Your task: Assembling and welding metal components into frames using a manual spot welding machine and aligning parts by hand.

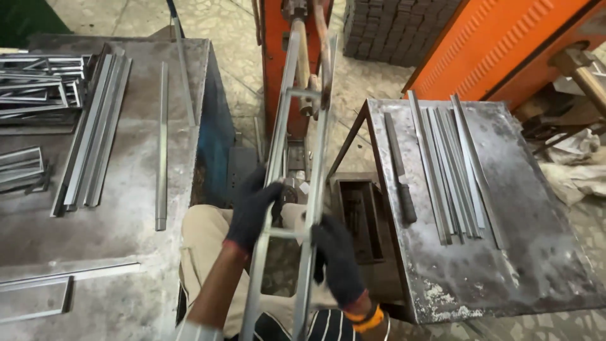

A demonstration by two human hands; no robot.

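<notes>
I hold a long, ladder-like metal frame [297,164] made of two grey rails joined by short cross pieces. My left hand [252,211], in a dark glove, grips the left rail. My right hand [336,259], also gloved, grips the right rail lower down. The frame's far end reaches into the orange machine [278,63] straight ahead, between its arms. My knee in beige trousers [205,243] shows below the frame.
A steel table [126,252] on the left carries metal strips [91,132] and stacked frames [38,82]. A smaller steel table [530,252] on the right holds several strips [451,170] and a file [399,167]. An orange cabinet [505,44] stands at the back right.
</notes>
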